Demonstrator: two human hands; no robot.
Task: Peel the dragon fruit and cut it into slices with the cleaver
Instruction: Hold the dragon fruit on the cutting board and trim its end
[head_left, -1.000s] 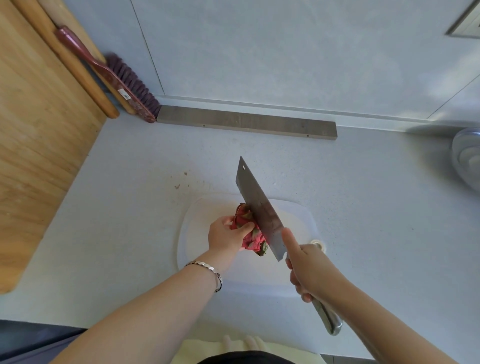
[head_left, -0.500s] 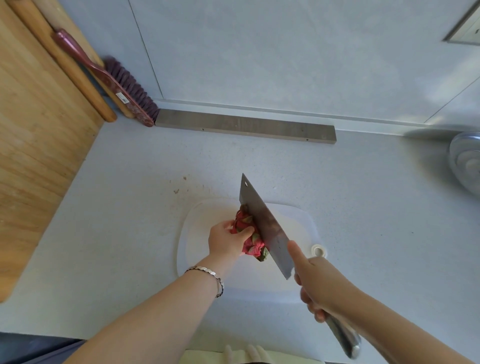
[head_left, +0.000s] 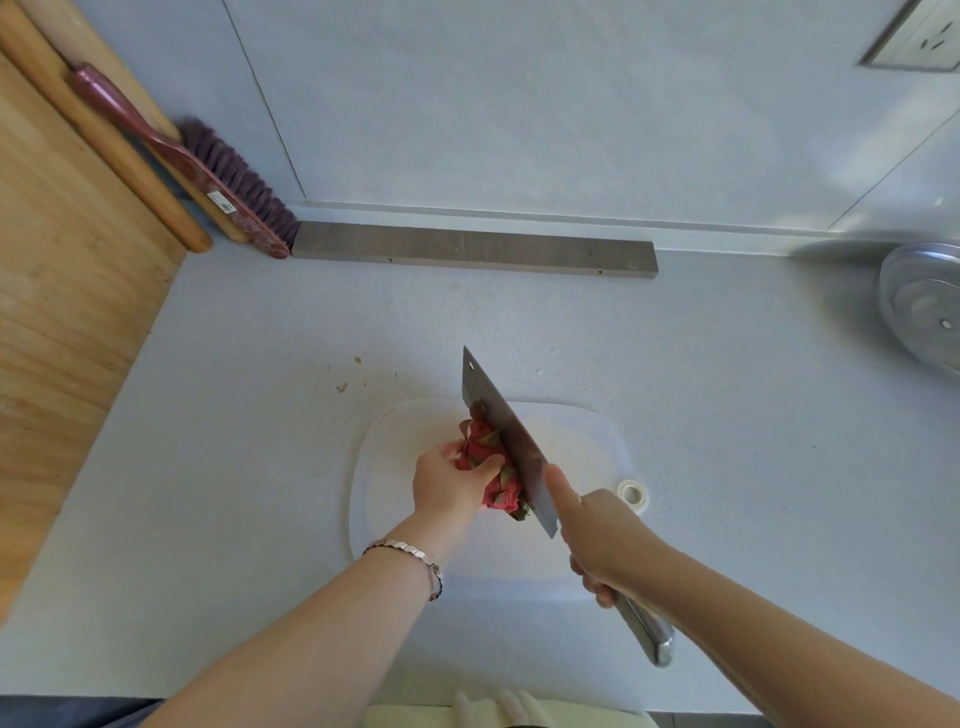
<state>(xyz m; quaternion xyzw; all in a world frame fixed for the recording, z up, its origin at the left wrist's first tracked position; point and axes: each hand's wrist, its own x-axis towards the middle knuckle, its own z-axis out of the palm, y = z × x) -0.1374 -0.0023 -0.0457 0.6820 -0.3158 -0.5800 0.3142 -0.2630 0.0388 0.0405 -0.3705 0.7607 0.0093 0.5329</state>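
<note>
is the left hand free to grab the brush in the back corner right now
Probably not: the left hand grips the fruit on the board, and the brush leans at the far wall, a long stretch away.

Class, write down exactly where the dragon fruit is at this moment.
In the head view the dragon fruit sits low and centre on the white cutting board, gripped by the left hand, with the cleaver blade against its right side.

Bright, soft daylight; pale glare patch on wall (head_left: 857, 171), upper rt. Washed-out cutting board (head_left: 587, 447), faint shadow at its near edge. Dull sheen on cleaver (head_left: 506, 441) blade. Wide-angle bend at edges.
</note>
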